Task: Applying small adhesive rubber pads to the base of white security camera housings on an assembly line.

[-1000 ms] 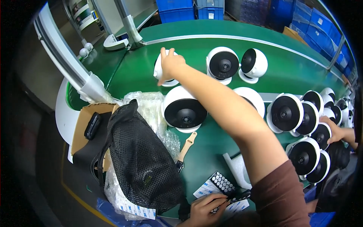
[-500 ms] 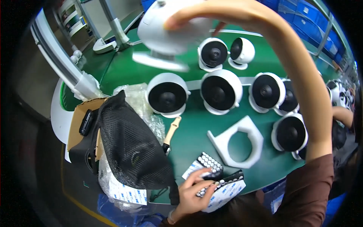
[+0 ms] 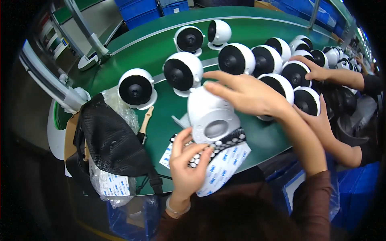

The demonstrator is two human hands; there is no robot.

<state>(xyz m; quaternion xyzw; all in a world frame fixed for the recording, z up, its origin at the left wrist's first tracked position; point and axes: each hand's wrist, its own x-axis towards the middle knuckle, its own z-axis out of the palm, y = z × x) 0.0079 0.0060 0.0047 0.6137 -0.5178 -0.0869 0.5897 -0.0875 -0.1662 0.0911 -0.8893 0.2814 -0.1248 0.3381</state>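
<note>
My right hand (image 3: 251, 94) grips a white round-bodied camera (image 3: 207, 106) from above, tilted so that its base with an oval recess faces me. Beneath it, my left hand (image 3: 187, 162) has its fingers closed at the edge of a sheet of round pads (image 3: 225, 164), black and white with blue-printed white backing. The fingertips hide whether a single pad is between them. Its forefinger is close to the camera's base. A white cut-out block (image 3: 183, 121) is mostly covered by the camera. Several similar cameras with black fronts, such as this one (image 3: 136, 89), stand beyond my hands.
A black mesh bag (image 3: 108, 136) lies at the left over a cardboard box (image 3: 70, 130) and clear bubble wrap (image 3: 120, 106). Beside it is a wooden-handled brush (image 3: 145, 124). At right, another person's hands (image 3: 315, 72) touch cameras. A grey post (image 3: 52, 86) rises at left.
My right hand has brought the camera down from the far side to just above the pad sheet and turned its base toward me. The view has shifted; another person's hands now show at right.
</note>
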